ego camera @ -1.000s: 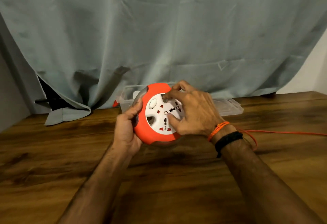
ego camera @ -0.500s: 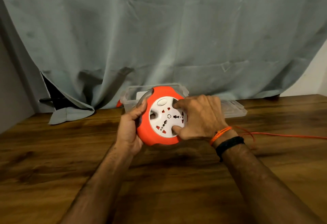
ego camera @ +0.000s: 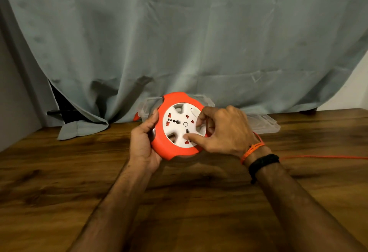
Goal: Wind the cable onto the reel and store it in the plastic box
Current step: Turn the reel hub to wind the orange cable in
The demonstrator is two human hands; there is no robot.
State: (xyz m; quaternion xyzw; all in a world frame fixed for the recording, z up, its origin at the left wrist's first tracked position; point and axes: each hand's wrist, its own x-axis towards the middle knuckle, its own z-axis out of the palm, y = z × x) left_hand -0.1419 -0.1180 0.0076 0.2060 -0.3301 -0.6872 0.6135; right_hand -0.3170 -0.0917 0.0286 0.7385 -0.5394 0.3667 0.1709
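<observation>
Reel (ego camera: 179,126), orange with a white socket face, sits tilted just above the wooden table (ego camera: 179,212). The left hand (ego camera: 142,142) grips its left rim; the right hand (ego camera: 225,132) has fingertips curled into the face's recesses. Since a second ago the face has turned, its round button swinging from upper left to upper right, so winding is under way. Orange cable (ego camera: 322,157) still trails right across the table. Behind, the clear plastic box (ego camera: 146,108) waits open, its lid (ego camera: 262,124) beside it.
</observation>
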